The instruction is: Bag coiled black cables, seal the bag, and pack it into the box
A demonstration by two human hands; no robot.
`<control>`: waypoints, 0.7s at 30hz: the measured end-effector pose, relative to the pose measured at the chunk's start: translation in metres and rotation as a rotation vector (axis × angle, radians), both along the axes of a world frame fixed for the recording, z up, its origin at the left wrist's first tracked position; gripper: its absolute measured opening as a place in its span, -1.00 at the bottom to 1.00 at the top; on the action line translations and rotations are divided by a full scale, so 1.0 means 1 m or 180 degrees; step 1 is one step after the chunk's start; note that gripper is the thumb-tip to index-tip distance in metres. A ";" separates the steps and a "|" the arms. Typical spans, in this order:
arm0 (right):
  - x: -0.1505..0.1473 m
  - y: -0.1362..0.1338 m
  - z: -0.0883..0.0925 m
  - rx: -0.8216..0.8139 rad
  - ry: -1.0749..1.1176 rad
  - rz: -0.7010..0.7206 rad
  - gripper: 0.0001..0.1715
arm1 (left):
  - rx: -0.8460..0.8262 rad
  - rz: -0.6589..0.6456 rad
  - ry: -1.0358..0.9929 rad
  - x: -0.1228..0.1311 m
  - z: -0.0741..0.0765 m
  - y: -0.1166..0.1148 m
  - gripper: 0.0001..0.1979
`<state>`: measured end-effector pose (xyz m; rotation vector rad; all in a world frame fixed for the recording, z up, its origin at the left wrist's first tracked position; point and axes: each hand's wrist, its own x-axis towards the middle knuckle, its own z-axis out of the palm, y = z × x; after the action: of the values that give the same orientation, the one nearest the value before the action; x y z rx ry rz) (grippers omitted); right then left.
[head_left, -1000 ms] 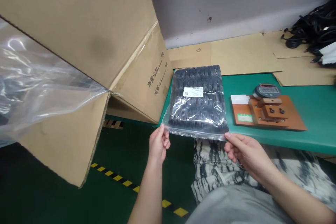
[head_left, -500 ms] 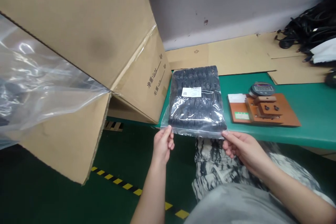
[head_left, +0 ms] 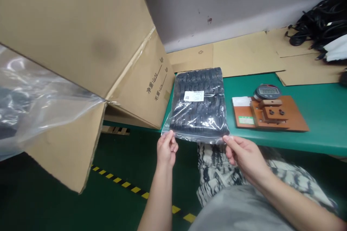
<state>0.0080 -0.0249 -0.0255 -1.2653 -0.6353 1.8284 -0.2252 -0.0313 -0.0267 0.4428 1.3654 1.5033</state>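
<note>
A clear zip-seal bag (head_left: 197, 106) packed with coiled black cables hangs upright in front of me, a white label with a QR code (head_left: 193, 96) on its face. My left hand (head_left: 166, 148) pinches the bag's lower left corner between thumb and fingers. My right hand (head_left: 242, 156) grips the lower right corner the same way. Behind the bag stands a large open cardboard carton (head_left: 81, 36), its flap printed with weight markings, and a clear plastic liner (head_left: 35, 104) spills from it on the left.
A green workbench (head_left: 311, 115) holds an orange fixture board with a digital gauge (head_left: 267, 92). Flattened cardboard sheets (head_left: 244, 56) lie behind it, and a pile of black cables (head_left: 317, 25) sits at the far right. Below is a green floor with a yellow-black stripe (head_left: 135, 190).
The bag and both hands have shifted slightly left in view along with the whole scene. The grip on the bag's corners is unchanged.
</note>
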 end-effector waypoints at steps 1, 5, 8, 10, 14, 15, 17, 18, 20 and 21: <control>0.000 -0.001 0.000 -0.0086 0.0095 0.0032 -0.41 | -0.0039 -0.0017 0.0034 0.001 0.000 -0.001 -0.64; 0.004 -0.001 0.000 -0.0287 0.0421 0.0121 -0.39 | -0.0227 -0.0214 0.0227 0.007 0.000 -0.008 -0.60; 0.009 0.001 -0.001 -0.0346 0.0429 0.0048 -0.41 | -0.0397 -0.0600 0.0153 0.022 -0.002 -0.010 -0.59; 0.012 0.001 -0.001 -0.0398 0.0458 0.0072 -0.44 | -0.0551 -0.0951 -0.0026 0.038 -0.003 -0.010 -0.59; 0.016 0.000 -0.002 -0.0326 0.0421 0.0040 -0.46 | -0.0707 -0.1587 -0.0397 0.076 -0.006 -0.007 -0.64; 0.016 0.000 -0.002 -0.0300 0.0387 0.0018 -0.46 | -0.0710 -0.1685 -0.0425 0.084 -0.005 -0.006 -0.62; 0.016 0.000 -0.002 -0.0267 0.0286 -0.0026 -0.45 | -0.0705 -0.1762 -0.0437 0.097 -0.003 -0.005 -0.56; 0.016 0.000 -0.002 -0.0254 0.0219 -0.0042 -0.45 | -0.0716 -0.1752 -0.0445 0.103 -0.002 -0.004 -0.55; 0.015 0.002 -0.001 -0.0200 0.0103 -0.0097 -0.44 | -0.0745 -0.1665 -0.0454 0.112 0.001 -0.003 -0.55; 0.014 0.003 -0.001 -0.0173 0.0077 -0.0123 -0.44 | -0.0761 -0.1598 -0.0448 0.116 0.002 -0.003 -0.55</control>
<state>0.0220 -0.0216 -0.0260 -1.2805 -0.5478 1.8373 -0.1095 -0.0345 -0.0250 0.4750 1.1932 0.9317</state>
